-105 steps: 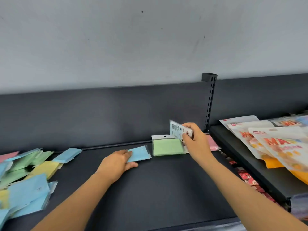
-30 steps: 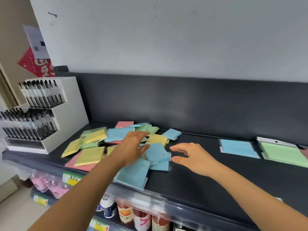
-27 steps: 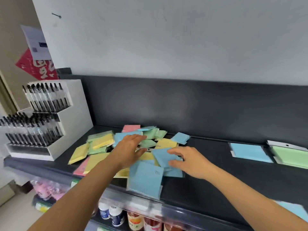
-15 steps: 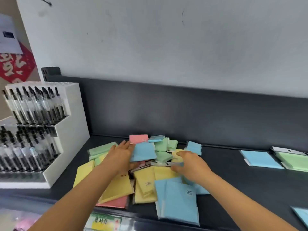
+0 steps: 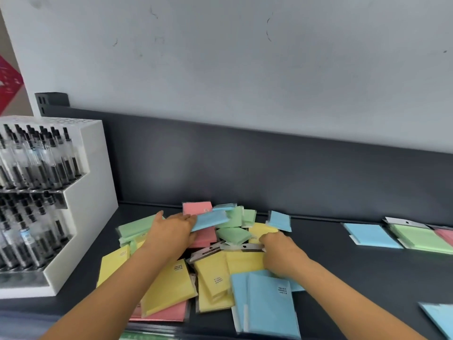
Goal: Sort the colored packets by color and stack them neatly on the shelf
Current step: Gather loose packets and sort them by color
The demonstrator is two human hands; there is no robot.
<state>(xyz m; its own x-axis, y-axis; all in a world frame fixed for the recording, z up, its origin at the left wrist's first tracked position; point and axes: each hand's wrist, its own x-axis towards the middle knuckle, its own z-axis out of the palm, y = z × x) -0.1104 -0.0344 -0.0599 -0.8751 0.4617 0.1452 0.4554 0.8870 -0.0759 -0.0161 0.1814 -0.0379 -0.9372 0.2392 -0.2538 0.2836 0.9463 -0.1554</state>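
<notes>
A loose heap of yellow, blue, green and pink packets point(image 5: 215, 273) lies on the dark shelf point(image 5: 343, 273). My left hand point(image 5: 171, 231) grips a blue packet point(image 5: 210, 220) lifted above the back of the heap. My right hand point(image 5: 282, 251) presses into the heap's right side, fingers curled on a yellow packet with a white header point(image 5: 245, 260). To the right lie sorted packets flat on the shelf: a blue one point(image 5: 372, 235), a green one point(image 5: 419, 238) and a pink one point(image 5: 446, 235) at the frame edge.
A white tiered pen display point(image 5: 49, 204) stands at the left end of the shelf. Another blue packet point(image 5: 438, 317) lies at the lower right near the front edge. The dark back panel point(image 5: 269, 173) rises behind the heap.
I turned from the sorted stacks on the right to the mixed heap on the left. Both hands reached into it; my left hand picked up a blue packet, my right hand closed on a yellow one.
</notes>
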